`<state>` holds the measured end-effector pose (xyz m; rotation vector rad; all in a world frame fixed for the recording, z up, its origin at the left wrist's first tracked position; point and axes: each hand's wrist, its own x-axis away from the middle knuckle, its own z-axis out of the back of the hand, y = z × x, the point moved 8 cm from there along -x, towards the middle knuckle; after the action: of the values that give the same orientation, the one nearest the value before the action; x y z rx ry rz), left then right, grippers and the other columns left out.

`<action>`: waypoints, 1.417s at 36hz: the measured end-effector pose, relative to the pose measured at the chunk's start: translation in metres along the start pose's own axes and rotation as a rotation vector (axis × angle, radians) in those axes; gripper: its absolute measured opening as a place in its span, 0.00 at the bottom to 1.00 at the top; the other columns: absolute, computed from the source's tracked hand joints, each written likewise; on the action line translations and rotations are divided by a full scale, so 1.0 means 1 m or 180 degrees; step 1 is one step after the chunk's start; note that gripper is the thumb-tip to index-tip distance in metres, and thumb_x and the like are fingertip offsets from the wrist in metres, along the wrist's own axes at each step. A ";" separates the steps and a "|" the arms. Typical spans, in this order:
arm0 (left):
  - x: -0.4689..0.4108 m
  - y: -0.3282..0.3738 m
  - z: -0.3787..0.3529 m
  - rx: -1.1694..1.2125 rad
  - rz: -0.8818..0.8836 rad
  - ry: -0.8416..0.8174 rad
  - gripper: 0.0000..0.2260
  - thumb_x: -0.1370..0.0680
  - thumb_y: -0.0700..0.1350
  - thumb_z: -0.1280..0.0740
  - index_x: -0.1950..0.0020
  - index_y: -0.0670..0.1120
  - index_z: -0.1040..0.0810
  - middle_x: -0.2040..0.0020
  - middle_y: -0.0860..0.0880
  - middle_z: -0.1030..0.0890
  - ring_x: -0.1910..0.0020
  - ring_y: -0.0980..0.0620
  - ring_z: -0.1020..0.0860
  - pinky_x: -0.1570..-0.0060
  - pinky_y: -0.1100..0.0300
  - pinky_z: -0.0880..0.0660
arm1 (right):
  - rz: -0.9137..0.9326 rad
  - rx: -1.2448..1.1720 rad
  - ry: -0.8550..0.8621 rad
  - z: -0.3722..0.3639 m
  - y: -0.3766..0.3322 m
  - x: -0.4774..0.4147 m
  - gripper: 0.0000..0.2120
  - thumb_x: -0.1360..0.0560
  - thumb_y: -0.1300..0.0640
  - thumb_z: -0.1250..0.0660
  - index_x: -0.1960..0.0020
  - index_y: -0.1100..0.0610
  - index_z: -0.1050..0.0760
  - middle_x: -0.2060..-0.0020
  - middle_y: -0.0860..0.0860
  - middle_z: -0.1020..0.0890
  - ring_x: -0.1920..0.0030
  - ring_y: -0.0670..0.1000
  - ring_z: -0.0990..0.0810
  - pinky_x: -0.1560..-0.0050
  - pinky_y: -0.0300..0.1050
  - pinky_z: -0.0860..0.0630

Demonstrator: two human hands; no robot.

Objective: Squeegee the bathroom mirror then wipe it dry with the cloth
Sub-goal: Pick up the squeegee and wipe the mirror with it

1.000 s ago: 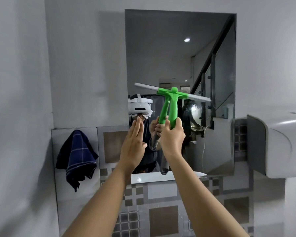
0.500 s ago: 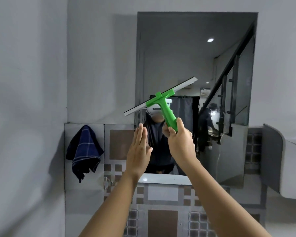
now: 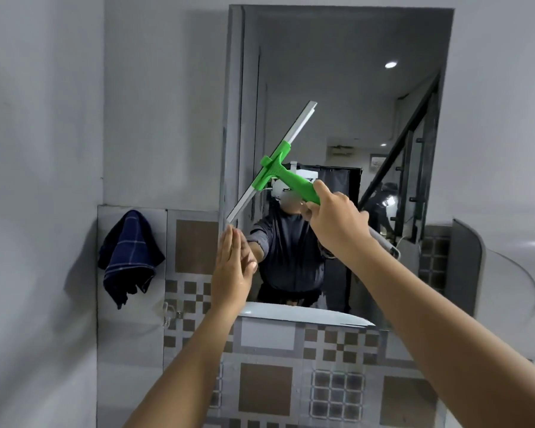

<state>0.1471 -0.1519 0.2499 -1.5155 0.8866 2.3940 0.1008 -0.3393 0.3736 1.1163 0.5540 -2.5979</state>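
The tall wall mirror [image 3: 337, 88] hangs straight ahead, reflecting a person and a stairway. My right hand [image 3: 337, 220] grips the green handle of a squeegee [image 3: 286, 177] in front of the glass. Its pale blade is tilted steeply, upper end toward the mirror's middle and lower end near the left edge. My left hand [image 3: 232, 270] is held flat with fingers together and upright, just below the blade's lower end at the mirror's lower left, holding nothing. A dark blue checked cloth [image 3: 129, 257] hangs on the tiled wall to the left.
A white rounded fixture [image 3: 507, 288] juts from the wall at the right, close to my right arm. Brown and grey patterned tiles [image 3: 266, 393] cover the wall below the mirror. A plain grey side wall stands close on the left.
The squeegee blade has swung from nearly level to a steep diagonal, its left end dropping toward the mirror's lower left. My left hand stays flat near the mirror. The view has shifted right.
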 end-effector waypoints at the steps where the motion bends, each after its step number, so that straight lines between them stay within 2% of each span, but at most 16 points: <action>1: 0.000 0.000 0.000 -0.0004 0.0015 0.0014 0.34 0.25 0.39 0.33 0.26 0.45 0.50 0.26 0.53 0.54 0.26 0.50 0.52 0.39 0.54 0.30 | 0.0034 0.0074 -0.0021 0.004 0.002 -0.002 0.14 0.20 0.53 0.44 0.35 0.52 0.37 0.50 0.57 0.23 0.48 0.60 0.25 0.47 0.59 0.32; 4: -0.001 -0.001 -0.001 -0.0069 0.0020 0.0015 0.34 0.26 0.38 0.33 0.26 0.44 0.48 0.25 0.50 0.52 0.26 0.51 0.53 0.35 0.54 0.33 | 0.0133 0.0219 -0.0083 0.012 0.008 -0.006 0.15 0.21 0.53 0.43 0.35 0.52 0.37 0.49 0.57 0.23 0.47 0.60 0.25 0.45 0.60 0.33; 7: -0.002 -0.002 -0.002 -0.0112 0.0001 0.0009 0.34 0.27 0.38 0.32 0.26 0.42 0.46 0.24 0.45 0.47 0.26 0.47 0.48 0.34 0.55 0.36 | 0.0211 0.0276 -0.0090 0.018 0.016 -0.006 0.14 0.21 0.52 0.42 0.36 0.52 0.36 0.51 0.57 0.22 0.48 0.60 0.24 0.45 0.61 0.33; 12: -0.004 -0.005 -0.005 -0.0262 0.0062 0.0029 0.34 0.27 0.38 0.31 0.26 0.41 0.47 0.24 0.45 0.47 0.26 0.48 0.49 0.30 0.59 0.47 | 0.0203 0.0329 -0.0176 0.031 0.044 0.003 0.14 0.21 0.54 0.44 0.36 0.52 0.37 0.55 0.55 0.25 0.49 0.60 0.25 0.45 0.61 0.29; 15: -0.003 -0.004 -0.005 -0.0232 0.0077 0.0009 0.34 0.26 0.38 0.32 0.26 0.41 0.48 0.24 0.46 0.48 0.25 0.47 0.50 0.29 0.55 0.45 | 0.0175 0.0333 -0.0203 0.036 0.065 0.011 0.15 0.20 0.51 0.45 0.35 0.51 0.37 0.54 0.53 0.26 0.53 0.56 0.28 0.45 0.61 0.30; 19: -0.002 0.003 -0.001 -0.0166 0.0002 -0.0017 0.33 0.26 0.39 0.32 0.26 0.41 0.47 0.24 0.45 0.48 0.25 0.45 0.49 0.30 0.57 0.48 | 0.0057 0.0318 -0.0185 0.038 0.086 0.021 0.16 0.20 0.52 0.45 0.34 0.51 0.37 0.55 0.54 0.25 0.58 0.55 0.30 0.49 0.59 0.27; 24: -0.007 0.006 0.005 -0.0147 -0.0188 0.0080 0.25 0.23 0.42 0.36 0.28 0.40 0.40 0.25 0.46 0.42 0.27 0.47 0.43 0.30 0.53 0.42 | -0.0071 0.0246 -0.0120 0.034 0.097 0.032 0.14 0.21 0.54 0.44 0.36 0.51 0.36 0.57 0.52 0.27 0.59 0.55 0.31 0.53 0.54 0.31; 27: -0.015 0.016 0.013 -0.0219 -0.0383 0.0144 0.24 0.22 0.42 0.37 0.29 0.39 0.38 0.26 0.44 0.40 0.28 0.46 0.41 0.32 0.55 0.41 | -0.0150 0.0186 -0.0080 0.031 0.103 0.036 0.12 0.21 0.54 0.43 0.37 0.50 0.36 0.57 0.51 0.25 0.59 0.55 0.31 0.52 0.55 0.30; 31: -0.041 0.022 0.025 -0.0451 -0.0432 0.0180 0.25 0.21 0.47 0.40 0.26 0.42 0.42 0.25 0.47 0.43 0.27 0.48 0.44 0.33 0.56 0.42 | -0.0331 0.0165 -0.0108 0.029 0.114 0.045 0.15 0.20 0.52 0.44 0.34 0.48 0.37 0.55 0.51 0.27 0.57 0.54 0.30 0.46 0.60 0.27; 35: -0.074 0.031 0.036 -0.0551 -0.0587 0.0145 0.26 0.20 0.48 0.42 0.26 0.41 0.46 0.24 0.46 0.45 0.26 0.49 0.47 0.29 0.55 0.47 | -0.0485 0.0034 -0.0056 0.024 0.125 0.057 0.18 0.21 0.51 0.43 0.32 0.48 0.39 0.49 0.56 0.22 0.55 0.58 0.23 0.50 0.59 0.24; 38: -0.100 0.040 0.045 -0.0588 -0.0734 0.0129 0.26 0.20 0.47 0.41 0.26 0.40 0.46 0.24 0.44 0.45 0.26 0.48 0.47 0.28 0.52 0.46 | -0.0621 -0.0081 0.0019 0.018 0.129 0.064 0.20 0.21 0.50 0.42 0.31 0.48 0.39 0.47 0.55 0.21 0.54 0.58 0.22 0.51 0.56 0.23; 43: -0.135 0.053 0.053 -0.0693 -0.0977 -0.0046 0.27 0.22 0.46 0.39 0.26 0.40 0.45 0.24 0.45 0.45 0.26 0.48 0.48 0.29 0.54 0.46 | -0.0877 -0.0421 0.0112 0.006 0.131 0.073 0.22 0.21 0.52 0.41 0.29 0.50 0.38 0.46 0.57 0.21 0.54 0.58 0.22 0.52 0.54 0.23; 46: -0.145 0.057 0.057 -0.0722 -0.1094 -0.0126 0.27 0.23 0.43 0.37 0.27 0.39 0.43 0.24 0.45 0.45 0.26 0.47 0.46 0.30 0.52 0.42 | -0.0999 -0.0722 0.0167 -0.003 0.131 0.082 0.19 0.22 0.53 0.40 0.32 0.50 0.35 0.53 0.56 0.20 0.61 0.56 0.20 0.58 0.55 0.22; 48: -0.147 0.056 0.059 -0.0721 -0.1155 -0.0160 0.27 0.23 0.42 0.36 0.27 0.39 0.43 0.25 0.45 0.44 0.27 0.47 0.45 0.31 0.49 0.39 | -0.1126 -0.0916 0.0233 -0.008 0.133 0.089 0.18 0.22 0.55 0.39 0.33 0.52 0.33 0.58 0.56 0.21 0.65 0.55 0.22 0.62 0.51 0.24; 51: -0.146 0.053 0.059 -0.0716 -0.1256 -0.0202 0.27 0.24 0.41 0.35 0.27 0.39 0.42 0.25 0.45 0.44 0.27 0.46 0.45 0.32 0.49 0.37 | -0.1292 -0.1160 0.0294 -0.018 0.134 0.098 0.21 0.22 0.57 0.39 0.29 0.55 0.35 0.58 0.57 0.22 0.68 0.50 0.27 0.65 0.46 0.29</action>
<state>0.1471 -0.1368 0.4157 -1.5083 0.2747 2.2848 0.0971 -0.4591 0.2573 1.0913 1.3367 -2.6107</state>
